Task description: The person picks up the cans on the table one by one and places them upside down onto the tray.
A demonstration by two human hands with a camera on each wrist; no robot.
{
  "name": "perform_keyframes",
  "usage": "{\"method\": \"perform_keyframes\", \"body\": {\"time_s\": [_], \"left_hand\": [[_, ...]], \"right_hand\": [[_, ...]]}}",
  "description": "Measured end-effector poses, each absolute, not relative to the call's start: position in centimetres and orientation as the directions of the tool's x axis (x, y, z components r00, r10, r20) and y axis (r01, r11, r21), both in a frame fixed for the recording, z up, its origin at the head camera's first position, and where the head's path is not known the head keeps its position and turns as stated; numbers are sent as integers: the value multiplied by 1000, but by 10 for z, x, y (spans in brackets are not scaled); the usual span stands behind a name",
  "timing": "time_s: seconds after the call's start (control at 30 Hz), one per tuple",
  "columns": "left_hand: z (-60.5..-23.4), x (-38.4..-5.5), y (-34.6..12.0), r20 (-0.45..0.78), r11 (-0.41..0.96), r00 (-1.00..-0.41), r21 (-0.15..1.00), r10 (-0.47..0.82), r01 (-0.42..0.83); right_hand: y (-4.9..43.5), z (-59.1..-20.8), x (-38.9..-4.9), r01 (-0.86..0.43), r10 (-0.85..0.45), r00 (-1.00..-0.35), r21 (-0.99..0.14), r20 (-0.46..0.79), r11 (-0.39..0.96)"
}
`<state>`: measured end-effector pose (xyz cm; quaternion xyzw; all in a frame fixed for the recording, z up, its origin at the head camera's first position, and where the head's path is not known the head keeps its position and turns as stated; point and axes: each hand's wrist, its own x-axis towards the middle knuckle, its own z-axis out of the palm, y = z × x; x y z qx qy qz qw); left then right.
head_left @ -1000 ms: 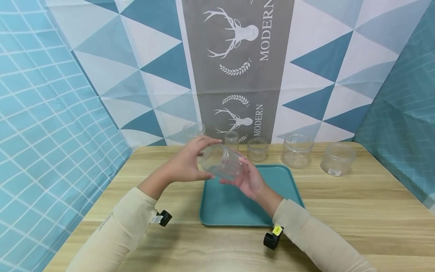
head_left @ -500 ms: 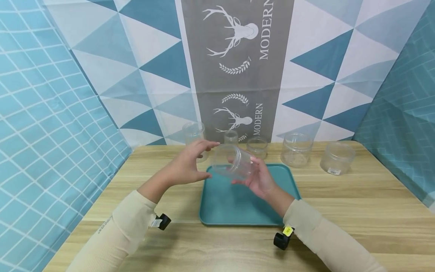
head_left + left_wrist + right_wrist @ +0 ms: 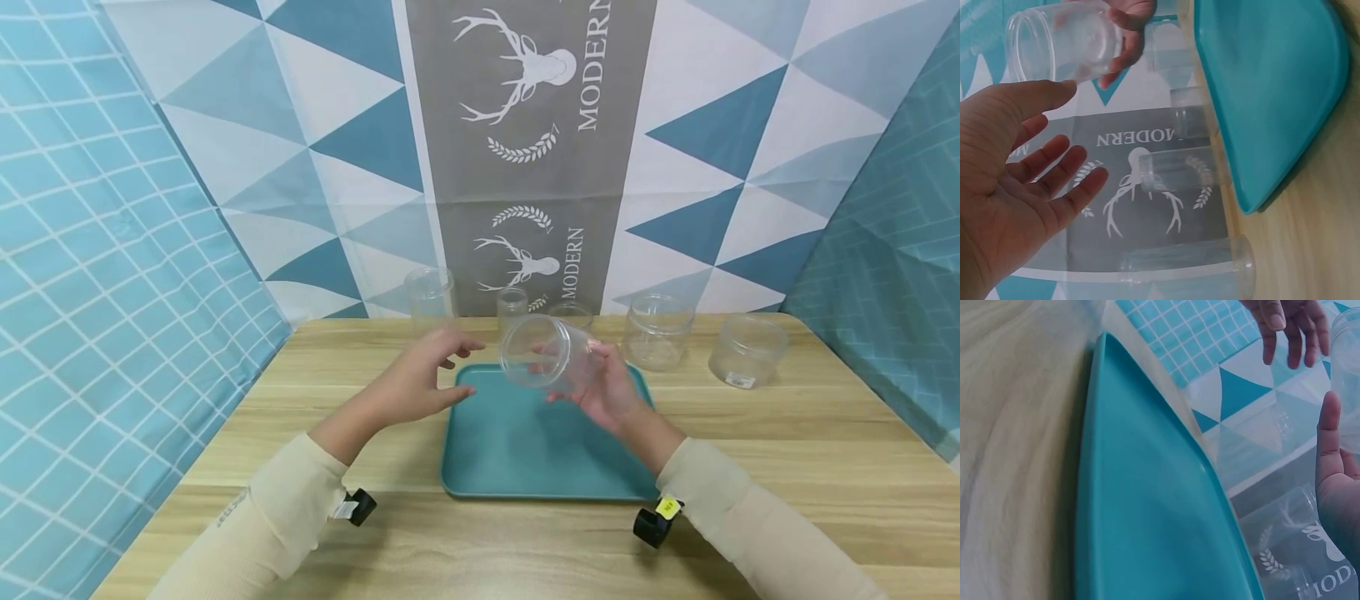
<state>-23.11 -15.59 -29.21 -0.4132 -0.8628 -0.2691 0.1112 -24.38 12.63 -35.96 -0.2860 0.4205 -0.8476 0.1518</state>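
My right hand (image 3: 611, 392) grips a clear plastic jar (image 3: 542, 354) by its base end, above the teal tray (image 3: 547, 487). The jar lies tilted on its side, its open mouth facing left toward my other hand. Left of it, my left hand (image 3: 420, 383) is held in the air with fingers spread and nothing in them. In the left wrist view the jar (image 3: 1066, 44) shows a ridged neck, and the left thumb overlaps its lower side. The right wrist view catches only part of the jar (image 3: 1347, 381) at its edge.
Along the back of the wooden table (image 3: 757, 467) stand several clear containers: a tall one (image 3: 430, 300), a narrow one (image 3: 512, 307), a low one (image 3: 572, 315), a wide one (image 3: 658, 333) and one with a small label (image 3: 747, 354). A patterned cloth backdrop (image 3: 525, 183) hangs behind.
The jar was between both hands; the left hand has let go of it. My right hand has carried it to the right, while the left hand stays nearly in place.
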Motion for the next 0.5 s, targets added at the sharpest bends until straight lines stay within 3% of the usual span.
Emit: {"method": "perform_keyframes", "body": {"time_s": [0.2, 0.5], "left_hand": [[-303, -232, -155, 461, 520, -634, 362, 621, 773], [-313, -232, -154, 481, 548, -696, 431, 533, 717]], "right_hand": [[140, -357, -246, 4, -501, -787, -810, 360, -587], [161, -353, -252, -56, -461, -824, -858, 329, -511]]}}
